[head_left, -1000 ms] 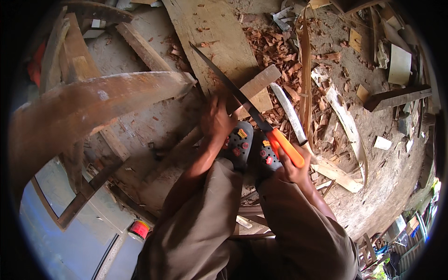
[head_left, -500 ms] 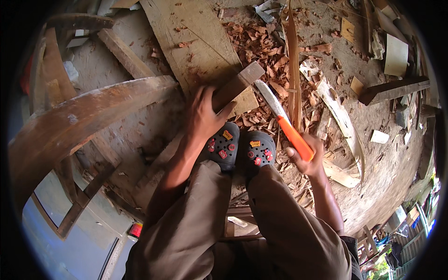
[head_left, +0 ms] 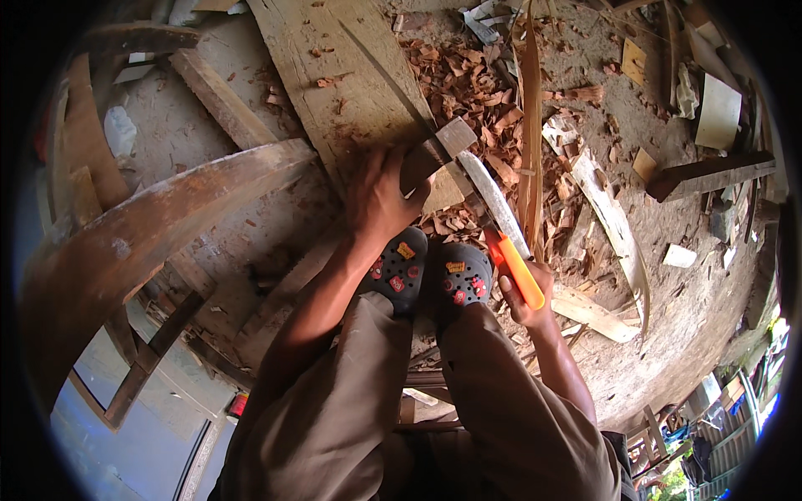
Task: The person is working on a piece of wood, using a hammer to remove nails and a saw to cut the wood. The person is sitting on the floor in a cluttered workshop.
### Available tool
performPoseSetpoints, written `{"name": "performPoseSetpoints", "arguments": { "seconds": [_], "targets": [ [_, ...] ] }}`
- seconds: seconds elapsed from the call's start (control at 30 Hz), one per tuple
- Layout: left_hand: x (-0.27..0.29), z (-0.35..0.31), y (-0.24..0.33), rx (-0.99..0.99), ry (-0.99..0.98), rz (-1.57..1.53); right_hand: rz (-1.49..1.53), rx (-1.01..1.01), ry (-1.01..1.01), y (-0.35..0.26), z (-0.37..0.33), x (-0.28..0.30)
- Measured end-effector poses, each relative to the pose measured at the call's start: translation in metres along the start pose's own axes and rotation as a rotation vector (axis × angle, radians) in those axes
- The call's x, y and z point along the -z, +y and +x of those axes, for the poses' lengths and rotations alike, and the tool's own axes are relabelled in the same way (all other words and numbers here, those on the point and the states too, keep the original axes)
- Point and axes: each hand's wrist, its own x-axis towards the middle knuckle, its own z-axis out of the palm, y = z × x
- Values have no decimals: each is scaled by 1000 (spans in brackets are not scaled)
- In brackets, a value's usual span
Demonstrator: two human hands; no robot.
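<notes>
A dark squared wooden block [head_left: 430, 157] stands on the broad plank, its pale sawn end turned up. My left hand [head_left: 378, 194] is closed around it from the left. A machete [head_left: 493, 192] with a whitish blade and an orange handle is in my right hand [head_left: 528, 296], fingers wrapped round the grip. Its blade runs up along the right side of the block, tip close to the sawn end; whether the edge touches the wood cannot be made out. The broad plank [head_left: 351, 63] lies on the ground beyond my feet.
Reddish wood chips [head_left: 468, 92] are heaped right of the plank. A long upright strip of wood [head_left: 530, 125] stands beside them. A large curved timber [head_left: 159, 204] arches across the left. My dark clogs [head_left: 399, 271] are just below the block. Scrap wood [head_left: 710, 175] lies at the right.
My right hand has brought the machete left and lower, with its blade now alongside the block. The block and my left hand have shifted slightly, the block standing more tilted toward me.
</notes>
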Motion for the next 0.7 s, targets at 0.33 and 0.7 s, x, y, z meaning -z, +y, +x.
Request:
{"name": "performPoseSetpoints", "arguments": {
  "seconds": [0.33, 0.7],
  "targets": [
    [13, -25, -22, 9, 4, -250, -506, 229, 339, 8, 27, 25],
    [34, -86, -53, 121, -30, -36, -660, -27, 264, 42, 16, 16]
  ]
}}
